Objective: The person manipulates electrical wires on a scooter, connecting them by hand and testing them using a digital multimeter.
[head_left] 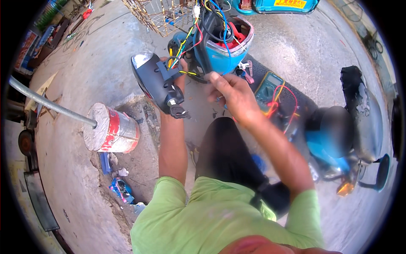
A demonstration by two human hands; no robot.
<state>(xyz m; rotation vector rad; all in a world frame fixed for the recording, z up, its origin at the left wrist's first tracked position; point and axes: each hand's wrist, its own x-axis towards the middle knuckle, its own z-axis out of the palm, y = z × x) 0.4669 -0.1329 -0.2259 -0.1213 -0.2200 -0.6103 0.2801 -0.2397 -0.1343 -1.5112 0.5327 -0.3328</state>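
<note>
My left hand (183, 70) grips a black headlamp housing (151, 84) from behind, its shiny lens end at the far left. An ignition lock (172, 101) with a black-headed key (179, 111) sticks out at its near end. Red, yellow and blue wires (182, 46) run from the housing toward a black steering column (205, 46) with more loose wires. Just right of that column, my right hand (239, 97) is raised with thumb and fingers drawn together. Its fingertips are slightly blurred, and whatever is between them cannot be made out.
Behind stand a blue scooter body part (224, 59) and a rusty wire basket (156, 15). A multimeter (270, 86) with red leads lies at right, near blue-black scooter parts (325, 144) and a mirror (382, 171). A concrete-filled bucket (114, 131) with a metal pole (50, 103) stands left.
</note>
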